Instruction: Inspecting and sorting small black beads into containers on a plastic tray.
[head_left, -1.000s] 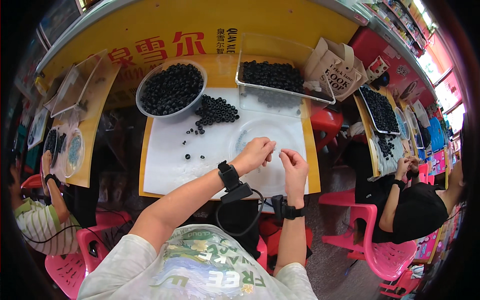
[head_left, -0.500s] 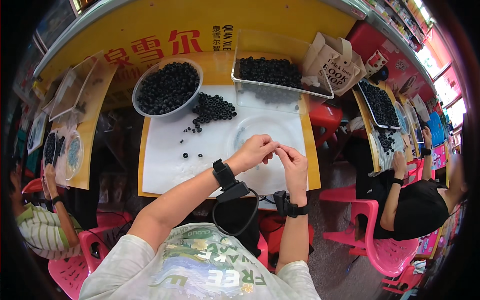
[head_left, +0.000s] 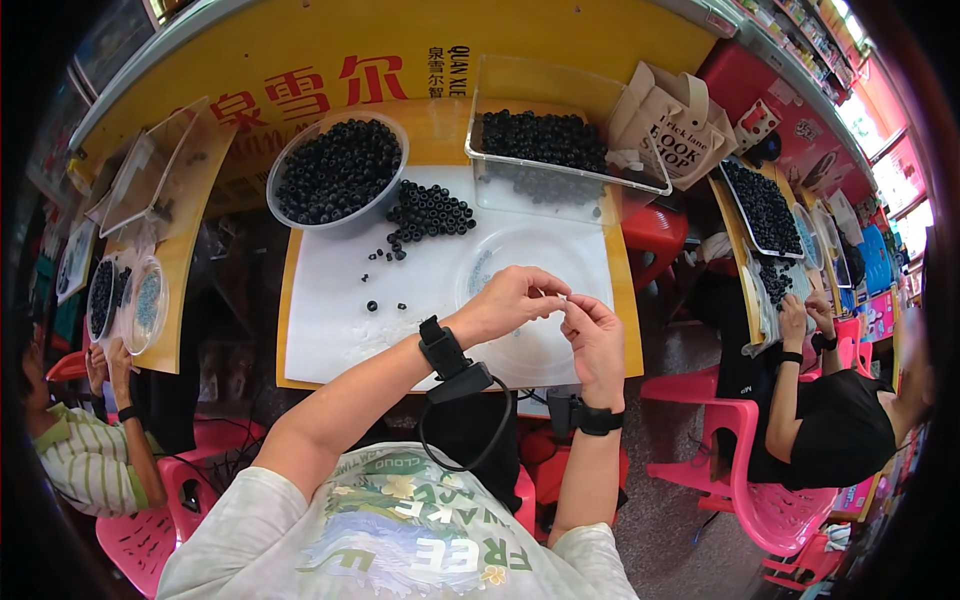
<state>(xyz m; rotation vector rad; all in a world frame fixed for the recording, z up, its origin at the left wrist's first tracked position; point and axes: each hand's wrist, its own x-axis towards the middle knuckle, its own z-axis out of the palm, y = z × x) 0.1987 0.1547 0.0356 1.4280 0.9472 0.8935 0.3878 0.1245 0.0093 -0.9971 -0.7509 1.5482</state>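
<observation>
My left hand (head_left: 510, 303) and my right hand (head_left: 593, 335) meet over the right part of a white sheet, both with thumb and fingers pinched. A tiny whitish thing (head_left: 564, 297) shows where the fingertips come together; its kind is too small to make out. Beneath the hands lies a round clear shallow dish (head_left: 520, 238), with little pale blue bits (head_left: 481, 270) at its left side. Farther off, a loose cluster of black beads with holes (head_left: 432, 212) spreads on the sheet, and a few stray black beads (head_left: 372, 305) lie nearer.
A round tub (head_left: 284, 212) heaped with black beads stands far left. A clear rectangular bin (head_left: 570, 166) of black beads is far right, beside a cream cloth bag (head_left: 668, 125). Co-workers sit at tables left and right, on pink chairs (head_left: 735, 440).
My right hand has turned slightly and shifted a little right, and my fingertips show more of the whitish thing. The co-workers' hands have moved, both now drawn together.
</observation>
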